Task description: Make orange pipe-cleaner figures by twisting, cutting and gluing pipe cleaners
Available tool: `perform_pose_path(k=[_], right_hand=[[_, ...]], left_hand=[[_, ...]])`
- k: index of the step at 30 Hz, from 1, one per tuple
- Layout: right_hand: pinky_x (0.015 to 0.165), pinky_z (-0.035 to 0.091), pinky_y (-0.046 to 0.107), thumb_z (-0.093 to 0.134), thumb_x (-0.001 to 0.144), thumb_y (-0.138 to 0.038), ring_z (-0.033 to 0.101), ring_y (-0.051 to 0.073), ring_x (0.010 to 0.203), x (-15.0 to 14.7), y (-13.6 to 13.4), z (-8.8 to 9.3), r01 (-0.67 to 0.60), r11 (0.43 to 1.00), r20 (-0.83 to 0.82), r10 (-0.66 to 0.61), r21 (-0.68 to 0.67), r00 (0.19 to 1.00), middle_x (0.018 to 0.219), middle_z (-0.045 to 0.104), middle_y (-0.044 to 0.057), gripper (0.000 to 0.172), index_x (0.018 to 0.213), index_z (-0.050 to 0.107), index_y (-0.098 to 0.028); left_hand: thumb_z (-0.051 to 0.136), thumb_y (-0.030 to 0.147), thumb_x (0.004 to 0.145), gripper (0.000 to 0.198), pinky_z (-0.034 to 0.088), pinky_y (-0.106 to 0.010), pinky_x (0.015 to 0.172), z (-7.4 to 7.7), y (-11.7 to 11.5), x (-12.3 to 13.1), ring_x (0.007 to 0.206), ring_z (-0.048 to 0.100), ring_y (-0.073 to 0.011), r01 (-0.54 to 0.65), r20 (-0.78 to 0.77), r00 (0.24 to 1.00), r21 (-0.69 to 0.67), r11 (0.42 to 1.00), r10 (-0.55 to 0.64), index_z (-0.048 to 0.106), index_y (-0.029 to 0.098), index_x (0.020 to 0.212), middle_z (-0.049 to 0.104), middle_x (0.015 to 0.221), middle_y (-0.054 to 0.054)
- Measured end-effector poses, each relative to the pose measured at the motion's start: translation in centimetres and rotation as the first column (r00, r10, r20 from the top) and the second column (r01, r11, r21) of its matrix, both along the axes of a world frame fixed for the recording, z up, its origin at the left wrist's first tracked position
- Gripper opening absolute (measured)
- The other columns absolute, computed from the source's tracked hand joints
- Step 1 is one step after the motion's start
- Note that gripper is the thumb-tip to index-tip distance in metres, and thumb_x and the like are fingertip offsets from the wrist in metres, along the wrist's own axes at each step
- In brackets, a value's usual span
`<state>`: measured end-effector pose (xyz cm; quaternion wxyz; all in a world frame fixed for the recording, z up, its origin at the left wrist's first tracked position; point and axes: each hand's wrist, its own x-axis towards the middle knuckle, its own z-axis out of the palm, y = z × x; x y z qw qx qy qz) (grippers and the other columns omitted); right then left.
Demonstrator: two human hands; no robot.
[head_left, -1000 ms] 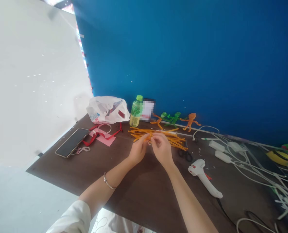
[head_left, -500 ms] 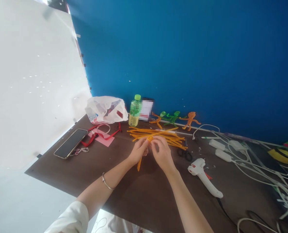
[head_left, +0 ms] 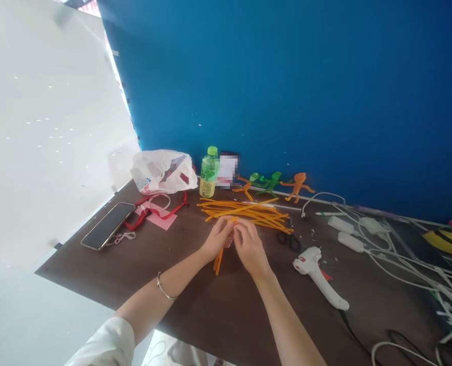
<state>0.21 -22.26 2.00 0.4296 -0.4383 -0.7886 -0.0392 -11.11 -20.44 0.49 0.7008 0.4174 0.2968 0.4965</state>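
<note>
A: Only the head cam here. What's actually in the hands?

B: Both hands are bunched up over the table point(head_left: 218, 320). The left hand point(head_left: 220, 238) is closed, fingertips pinched on an orange pipe cleaner point(head_left: 218, 261). The right hand point(head_left: 250, 249) sits just beside it, fingers curled in at the same spot. Can't tell if the right is really gripping or only touching, since the fingers hide that bit.

A: Which way does the piece run?

B: Its long axis points down from the grip toward the person, tilted a bit to the left in the frame. The free end hangs over bare table, right under the left hand, so that's the nearer hand. It looks doubled, but it's hard to be sure. A tiny orange tip pokes out above the fingers.

A: What's around it?

B: A loose pile of orange pipe cleaners point(head_left: 244, 212) lies just past the hands, mostly lengthwise across the view. Scissors point(head_left: 289, 241) are off to the right, then a glue gun point(head_left: 317, 277). A phone point(head_left: 107, 225) is well off to the left, and a green bottle point(head_left: 209, 173) stands at the back
</note>
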Motion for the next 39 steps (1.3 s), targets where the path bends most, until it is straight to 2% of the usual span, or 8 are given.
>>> perform_pose_path(k=[6,14,20,25,32,36,39], right_hand=[[0.087,0.046,0.039,0.039,0.086,-0.018,0.055,0.021,0.098,0.1,-0.1,-0.4,0.003,1.0,-0.033,-0.003,0.011,0.999,0.102,0.055,0.01,0.018,0.098,0.052,-0.022],[0.083,0.048,0.04,0.042,0.084,-0.017,0.056,0.021,0.094,0.5,-0.2,-0.7,0.016,0.999,-0.113,-0.013,0.028,0.994,0.097,0.056,0.009,0.019,0.097,0.054,-0.022],[0.082,0.048,0.04,0.042,0.083,-0.018,0.056,0.021,0.094,0.5,-0.3,-0.7,-0.01,1.0,-0.148,0.009,-0.005,0.989,0.098,0.056,0.009,0.023,0.101,0.055,-0.022],[0.082,0.048,0.039,0.042,0.084,-0.019,0.057,0.02,0.092,0.5,-0.2,-0.8,0.012,1.0,-0.197,-0.012,-0.002,0.98,0.096,0.058,0.008,0.02,0.096,0.058,-0.023],[0.084,0.048,0.038,0.04,0.086,-0.018,0.056,0.02,0.095,0.9,0.0,-1.0,0.003,1.0,-0.08,-0.005,-0.022,0.997,0.099,0.057,0.009,0.019,0.096,0.056,-0.022],[0.086,0.047,0.04,0.038,0.087,-0.017,0.055,0.022,0.1,1.3,-0.1,-1.2,-0.029,0.999,0.048,0.031,-0.029,0.998,0.104,0.057,0.011,0.025,0.106,0.054,-0.02],[0.091,0.045,0.04,0.035,0.086,-0.013,0.052,0.022,0.106,1.5,-0.2,-1.2,-0.085,0.995,0.06,0.088,-0.045,0.994,0.109,0.056,0.012,0.033,0.114,0.051,-0.02]], left_hand=[[0.054,0.052,0.074,0.036,0.017,-0.018,0.041,0.2,-0.1,-0.2,0.039,0.026,-0.0022,0.025,0.055,0.998,-0.046,0.999,-0.023,0.042,0.017,0.074,0.032,0.05,0.008],[0.056,0.051,0.072,0.037,0.018,-0.017,0.041,0.3,-0.4,-0.1,0.039,0.028,-0.0019,0.069,0.039,0.997,-0.042,0.997,-0.067,0.047,0.016,0.082,0.038,0.053,0.007],[0.056,0.052,0.072,0.038,0.017,-0.017,0.04,0.1,-0.3,-0.2,0.039,0.028,-0.0014,0.047,0.038,0.998,-0.044,0.998,-0.045,0.048,0.016,0.08,0.043,0.057,0.006],[0.055,0.051,0.072,0.037,0.018,-0.018,0.04,0.4,-0.3,-0.3,0.039,0.027,-0.0012,0.059,0.033,0.998,-0.044,0.997,-0.057,0.048,0.016,0.081,0.045,0.058,0.005],[0.054,0.049,0.074,0.034,0.019,-0.017,0.04,0.4,-0.4,-0.2,0.038,0.028,-0.0012,0.055,0.025,0.998,-0.026,0.998,-0.054,0.046,0.016,0.079,0.046,0.058,0.005],[0.054,0.048,0.075,0.033,0.017,-0.017,0.04,0.2,-0.3,-0.3,0.038,0.027,-0.0008,0.062,0.05,0.997,-0.043,0.997,-0.06,0.045,0.016,0.079,0.044,0.056,0.005],[0.054,0.047,0.075,0.032,0.017,-0.017,0.04,0.1,-0.2,-0.3,0.038,0.026,-0.0005,0.06,0.081,0.995,-0.065,0.996,-0.055,0.045,0.016,0.076,0.045,0.058,0.005]])
